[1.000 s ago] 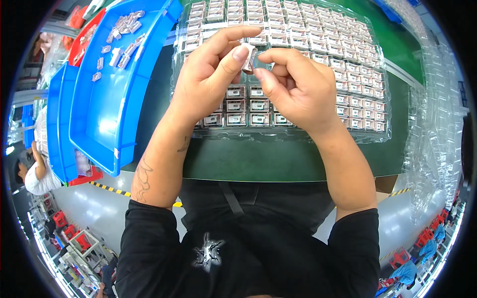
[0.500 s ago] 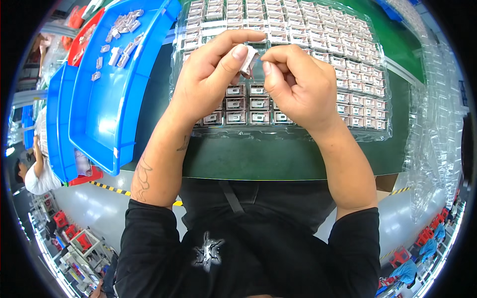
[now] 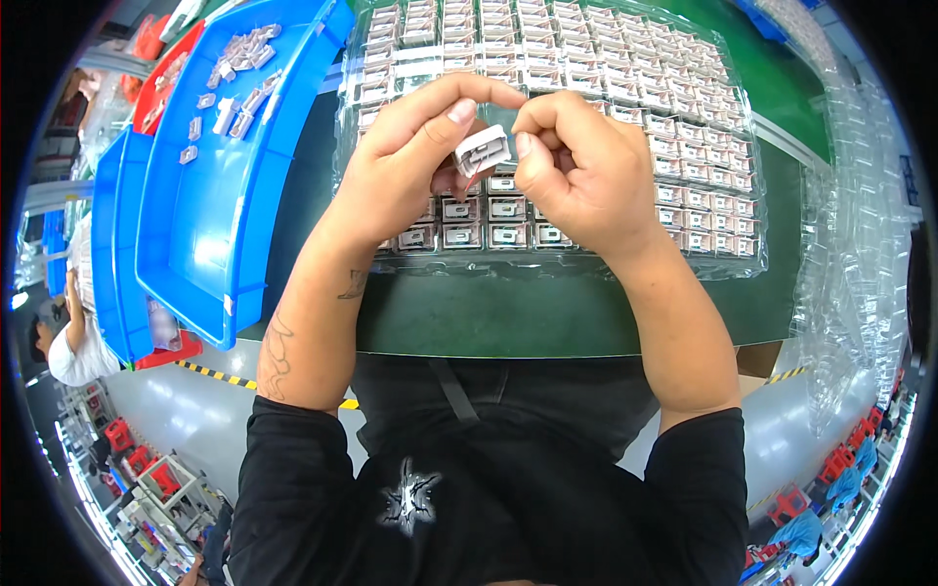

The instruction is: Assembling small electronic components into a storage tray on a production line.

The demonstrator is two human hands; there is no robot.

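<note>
My left hand holds a small white plastic housing between thumb and fingers, its slotted dark face turned toward me. Close beside it, my right hand has its thumb and index finger pinched together; whether something thin lies between them is too small to make out. Both hands are above a clear blister tray with rows of compartments. Similar white units fill many of those compartments. Part of the tray's middle is hidden by my hands.
At the left stands a long blue bin with several loose small pieces at its far end. A second blue bin and a red bin sit beyond it. Stacked clear trays rise at the right. A person is at far left.
The white housing has tilted so its slotted face now shows, and my left hand has lowered slightly. My right hand stays pinched near it.
</note>
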